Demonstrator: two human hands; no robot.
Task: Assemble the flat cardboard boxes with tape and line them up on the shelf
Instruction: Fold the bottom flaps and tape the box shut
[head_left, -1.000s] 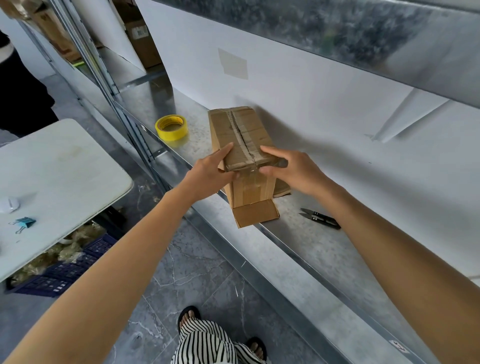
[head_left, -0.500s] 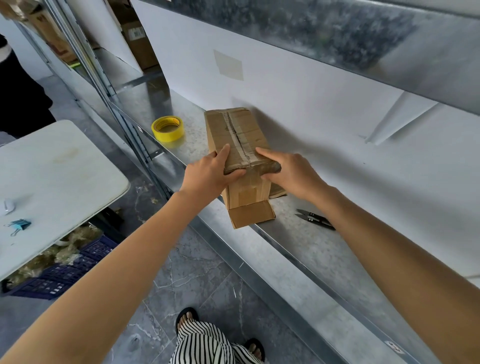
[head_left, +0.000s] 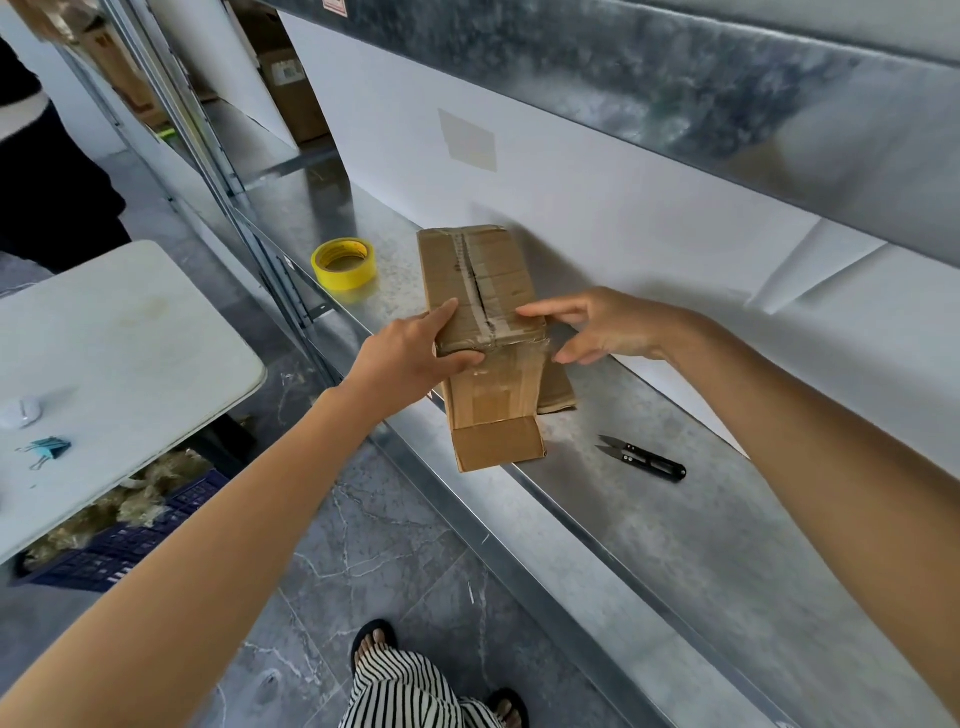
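A brown cardboard box (head_left: 480, 283) stands on the metal shelf (head_left: 675, 530), its top seam taped, with bottom flaps sticking out toward me and to the right. My left hand (head_left: 410, 358) grips the box's near left top corner, thumb on the front face. My right hand (head_left: 608, 325) hovers by the near right top corner, fingers spread, one fingertip touching the top edge. A yellow tape roll (head_left: 344, 262) lies on the shelf left of the box. Black thread snips (head_left: 641, 458) lie on the shelf to the right.
A white table (head_left: 119, 358) stands at left with a blue binder clip (head_left: 49, 449) and a white object (head_left: 21, 411). A dark crate (head_left: 119, 545) sits under it. Another person's dark clothing (head_left: 47, 171) is at far left. More boxes (head_left: 291, 93) sit on the far shelf.
My right hand has lifted off the box's top corner and opened, pulling slightly right. My left hand keeps its hold on the left corner.
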